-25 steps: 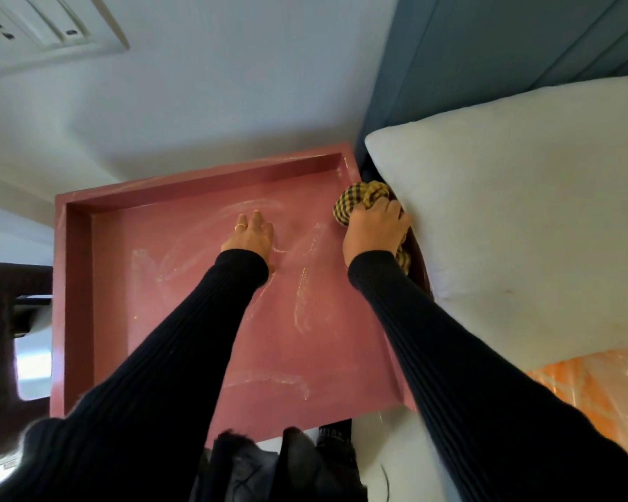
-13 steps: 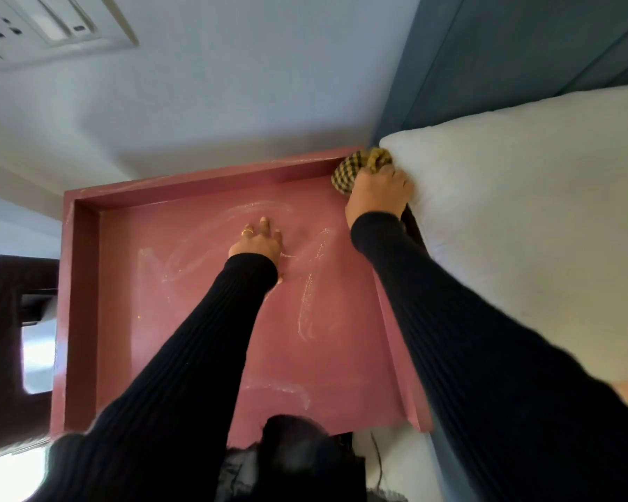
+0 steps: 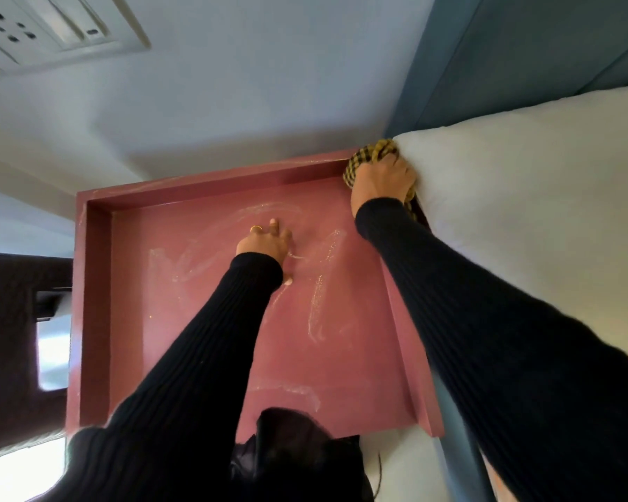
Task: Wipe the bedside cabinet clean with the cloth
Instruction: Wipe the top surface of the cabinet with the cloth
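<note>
The cloth [image 3: 372, 159], bunched in the gripping right hand [image 3: 383, 181], has been carried to the bedside cabinet's [image 3: 98, 313] far corner against the pillow [image 3: 522, 211]; left hand [image 3: 263, 240] pressed flat, fingers extended. Streaks remain centrally.

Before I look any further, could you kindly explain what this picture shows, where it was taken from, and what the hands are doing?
There is no machine here. A camera worn on the person's head looks down at their two bare hands. The pink bedside cabinet has a raised rim and pale smears across its top. The left hand rests on that top, fingers straight. The right hand has a grip on a bunched yellow-and-black checked cloth at the far right corner, against a white pillow.
</note>
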### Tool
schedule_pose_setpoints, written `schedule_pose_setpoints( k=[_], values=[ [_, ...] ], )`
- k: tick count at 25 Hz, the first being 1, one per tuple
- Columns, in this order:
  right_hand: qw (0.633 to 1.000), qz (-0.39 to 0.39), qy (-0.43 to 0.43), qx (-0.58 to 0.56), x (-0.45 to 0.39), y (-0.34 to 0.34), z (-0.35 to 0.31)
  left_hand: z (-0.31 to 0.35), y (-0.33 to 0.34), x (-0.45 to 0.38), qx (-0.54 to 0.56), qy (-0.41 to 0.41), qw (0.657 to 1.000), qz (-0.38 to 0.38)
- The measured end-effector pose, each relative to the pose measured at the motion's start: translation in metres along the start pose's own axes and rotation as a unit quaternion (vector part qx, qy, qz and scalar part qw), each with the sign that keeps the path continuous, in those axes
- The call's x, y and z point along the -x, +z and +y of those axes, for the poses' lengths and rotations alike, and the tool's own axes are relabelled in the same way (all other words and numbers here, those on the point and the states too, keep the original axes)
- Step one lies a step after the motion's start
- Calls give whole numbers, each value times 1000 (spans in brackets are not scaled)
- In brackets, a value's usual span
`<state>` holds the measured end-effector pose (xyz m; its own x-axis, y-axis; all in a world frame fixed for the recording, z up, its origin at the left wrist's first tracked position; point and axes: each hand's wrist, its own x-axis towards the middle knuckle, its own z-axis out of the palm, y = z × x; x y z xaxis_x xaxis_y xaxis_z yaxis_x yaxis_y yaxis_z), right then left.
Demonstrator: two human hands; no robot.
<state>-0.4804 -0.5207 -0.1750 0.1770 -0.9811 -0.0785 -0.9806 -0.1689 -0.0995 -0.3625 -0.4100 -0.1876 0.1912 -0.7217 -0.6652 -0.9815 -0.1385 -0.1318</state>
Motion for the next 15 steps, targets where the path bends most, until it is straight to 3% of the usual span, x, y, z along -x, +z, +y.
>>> schedule_pose_setpoints(
  k=[5, 9, 11, 15],
  values=[
    [999, -40, 14, -15, -9, -4, 8, -5, 2, 1, 12, 18, 1000, 18],
    [996, -1, 67, -52, -11, -12, -6, -30, 20, 8, -33, -11, 988, 149],
    [997, -6, 71, -18, -12, -9, -25, -47, 18, 9, 21, -55, 974, 221],
    [995, -34, 77, -44, -1, 4, -61, -80, 9, 3, 82, -69, 965, 238]
  ],
)
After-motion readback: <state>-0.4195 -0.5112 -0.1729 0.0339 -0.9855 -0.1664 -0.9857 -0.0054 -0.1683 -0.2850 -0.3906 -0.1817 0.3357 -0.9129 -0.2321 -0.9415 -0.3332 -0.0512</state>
